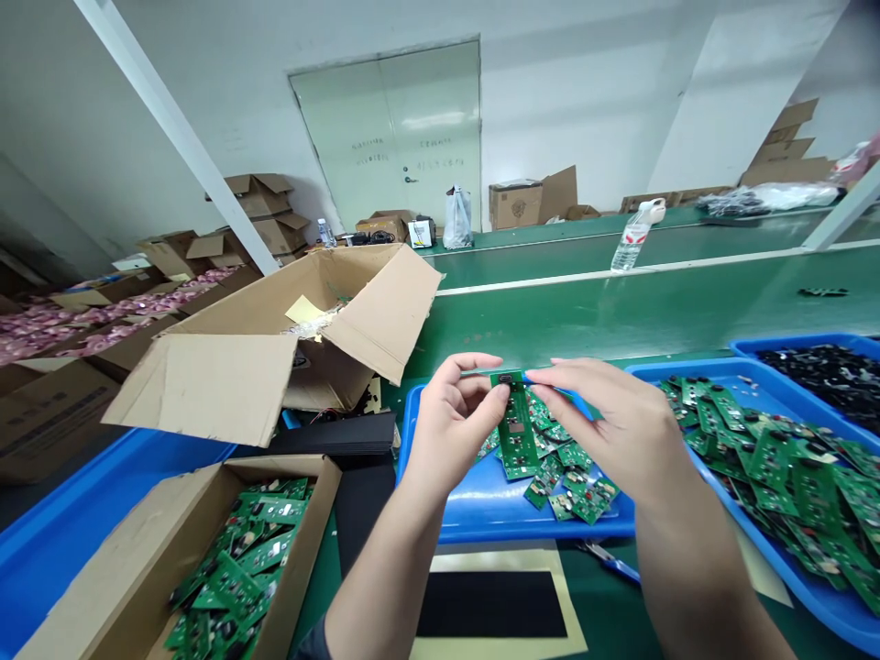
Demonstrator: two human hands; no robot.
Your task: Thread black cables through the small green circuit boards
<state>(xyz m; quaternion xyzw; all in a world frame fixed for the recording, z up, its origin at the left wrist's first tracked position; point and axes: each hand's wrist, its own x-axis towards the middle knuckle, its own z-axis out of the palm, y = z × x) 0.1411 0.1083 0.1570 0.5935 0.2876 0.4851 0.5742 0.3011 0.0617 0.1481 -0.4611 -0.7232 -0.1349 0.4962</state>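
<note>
A circuit board sits between the hands, its long axis running from their fingertips back toward the person. The left hand pinches its far end and is nearer; the right hand has bent fingertips at that end's right edge, their grip unclear. Beneath lies a blue tray on the green worktop; beyond the hands stand a pale wall and door.

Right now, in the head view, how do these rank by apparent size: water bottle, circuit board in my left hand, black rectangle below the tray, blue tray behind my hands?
Largest to smallest:
1. Blue tray
2. Black rectangle
3. Circuit board
4. Water bottle
</note>
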